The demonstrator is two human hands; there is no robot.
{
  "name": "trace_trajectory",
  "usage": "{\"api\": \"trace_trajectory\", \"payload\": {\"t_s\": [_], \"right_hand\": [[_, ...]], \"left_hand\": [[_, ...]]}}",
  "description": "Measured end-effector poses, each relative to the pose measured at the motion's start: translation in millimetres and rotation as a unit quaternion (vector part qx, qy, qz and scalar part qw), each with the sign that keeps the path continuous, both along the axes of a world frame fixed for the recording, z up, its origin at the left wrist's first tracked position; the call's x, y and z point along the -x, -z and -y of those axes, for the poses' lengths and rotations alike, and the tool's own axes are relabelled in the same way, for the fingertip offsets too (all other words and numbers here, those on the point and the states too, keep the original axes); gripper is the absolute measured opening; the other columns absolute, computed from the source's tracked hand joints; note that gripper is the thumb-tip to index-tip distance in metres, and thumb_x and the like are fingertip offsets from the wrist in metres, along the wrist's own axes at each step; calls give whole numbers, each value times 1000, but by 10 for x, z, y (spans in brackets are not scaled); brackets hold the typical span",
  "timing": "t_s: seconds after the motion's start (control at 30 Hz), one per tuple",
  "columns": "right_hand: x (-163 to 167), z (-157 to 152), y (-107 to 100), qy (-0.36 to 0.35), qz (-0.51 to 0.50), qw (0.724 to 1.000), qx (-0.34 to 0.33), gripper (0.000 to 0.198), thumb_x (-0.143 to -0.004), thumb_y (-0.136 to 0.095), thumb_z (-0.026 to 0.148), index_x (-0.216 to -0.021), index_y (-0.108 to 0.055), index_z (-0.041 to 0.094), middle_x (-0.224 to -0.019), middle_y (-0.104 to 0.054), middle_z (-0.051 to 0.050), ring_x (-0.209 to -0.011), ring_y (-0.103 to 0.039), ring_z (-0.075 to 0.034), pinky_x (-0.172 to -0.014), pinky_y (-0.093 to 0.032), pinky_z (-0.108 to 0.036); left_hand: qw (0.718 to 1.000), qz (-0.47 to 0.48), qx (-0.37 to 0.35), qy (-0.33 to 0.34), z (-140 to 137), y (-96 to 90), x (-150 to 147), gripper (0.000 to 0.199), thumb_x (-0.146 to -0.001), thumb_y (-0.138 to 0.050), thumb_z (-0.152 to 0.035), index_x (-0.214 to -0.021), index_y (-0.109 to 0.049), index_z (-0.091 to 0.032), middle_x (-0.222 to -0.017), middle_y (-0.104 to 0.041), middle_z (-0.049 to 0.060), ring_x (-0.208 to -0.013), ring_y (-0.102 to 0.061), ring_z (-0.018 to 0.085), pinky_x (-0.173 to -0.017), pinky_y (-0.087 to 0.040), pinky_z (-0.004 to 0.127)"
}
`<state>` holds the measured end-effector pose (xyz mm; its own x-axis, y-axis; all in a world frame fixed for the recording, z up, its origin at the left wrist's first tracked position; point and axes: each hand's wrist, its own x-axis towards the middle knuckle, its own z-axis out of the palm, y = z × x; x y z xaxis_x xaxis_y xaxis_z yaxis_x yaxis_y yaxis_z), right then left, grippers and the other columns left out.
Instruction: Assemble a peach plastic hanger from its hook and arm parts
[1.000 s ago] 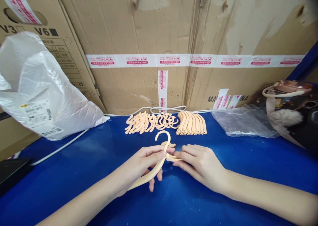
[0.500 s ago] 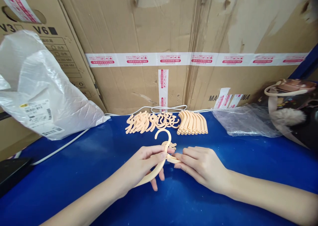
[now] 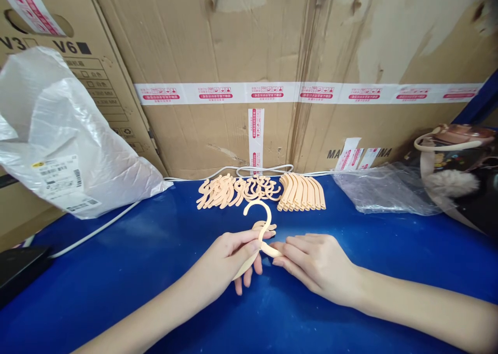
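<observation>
A cream plastic clothes hanger is held between my two hands above the blue table, its hook pointing up and curling to the left. My left hand pinches it at the hook's base, with one hanger arm running down under the palm. My right hand has its fingertips closed on the short arm on the right side, whose outer end they hide. Just behind my left fingers, a few loose cream pieces lie on the table, partly covered.
Along the table's back lie cream curved strips, hooks and a row of hanger arms. A white cable runs behind them before a cardboard box. A white bag stands left; clear plastic and a dark bag are right.
The hanger has turned in my hands: the right arm shows a smoother face, and less of the left arm shows. Its hook has shifted slightly right. My right hand has barely moved.
</observation>
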<state>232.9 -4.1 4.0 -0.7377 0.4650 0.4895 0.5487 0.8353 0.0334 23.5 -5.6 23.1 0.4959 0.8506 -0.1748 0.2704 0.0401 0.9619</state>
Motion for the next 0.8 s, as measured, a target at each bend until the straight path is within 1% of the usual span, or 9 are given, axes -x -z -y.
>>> {"api": "trace_trajectory", "payload": {"t_s": [0.1,0.2,0.27,0.37,0.43,0.5,0.63,0.7,0.8], "right_hand": [[3,-3,1,-2,-1,1000,20,37,-101,-32,30,-90,-65,15,-69,-64,-1,-55,-55,-12,-53,-34,-26],[7,-16,-2,-6,-7,999,48,36,-101,-33,30,-93,-65,16,-70,-65,-1,-57,-56,-12,-53,-32,-27],[10,-26,-7,-3,-17,998,63,34,-100,-36,32,-92,-65,17,-70,-64,0,-59,-55,-13,-54,-30,-28],[11,-41,-20,10,-38,997,72,29,-98,-41,33,-87,-64,18,-69,-63,0,-64,-52,-15,-61,-31,-30],[9,-47,-32,18,-56,996,71,25,-96,-46,33,-88,-64,18,-76,-64,-2,-73,-52,-17,-69,-34,-33],[6,-49,-43,28,-77,995,60,19,-94,-51,32,-93,-65,19,-90,-64,-5,-85,-51,-19,-79,-35,-35],[3,-35,-57,54,-113,992,32,17,-90,-58,32,-100,-64,19,-108,-58,-9,-102,-47,-24,-87,-35,-38],[3,-29,-59,57,-127,990,35,18,-89,-58,31,-100,-63,18,-106,-57,-9,-100,-48,-23,-83,-37,-36],[1,-30,-62,41,-128,989,55,17,-92,-54,30,-103,-60,18,-89,-60,-6,-82,-49,-19,-71,-36,-32]], "left_hand": [[997,-65,-48,7,16,7,19,39,-93,-36,-40,-104,-62,-14,-61,-54,-3,-41,-44,8,-38,-41,18],[970,-183,-160,11,56,-9,39,42,-97,-28,-36,-86,-63,-17,-59,-56,-3,-45,-47,10,-48,-42,22],[934,-266,-238,8,88,-21,43,42,-99,-24,-32,-93,-64,-18,-65,-62,0,-55,-56,14,-57,-45,27],[891,-341,-300,14,128,-23,39,38,-98,-31,-33,-126,-53,-20,-86,-71,4,-74,-67,23,-66,-50,34],[873,-361,-328,26,142,-13,33,42,-96,-37,-35,-135,-46,-22,-100,-72,6,-83,-69,26,-71,-52,38],[857,-373,-354,33,149,1,26,41,-97,-38,-35,-136,-46,-23,-108,-71,7,-87,-70,27,-72,-54,39],[837,-387,-387,20,157,26,13,37,-97,-40,-32,-131,-50,-22,-103,-73,7,-81,-72,26,-67,-57,38],[827,-391,-403,10,165,36,15,34,-96,-44,-32,-127,-54,-22,-94,-75,5,-72,-73,27,-60,-57,38],[824,-380,-422,3,175,50,32,30,-96,-44,-33,-121,-58,-22,-90,-75,4,-68,-73,26,-56,-57,37]]}}
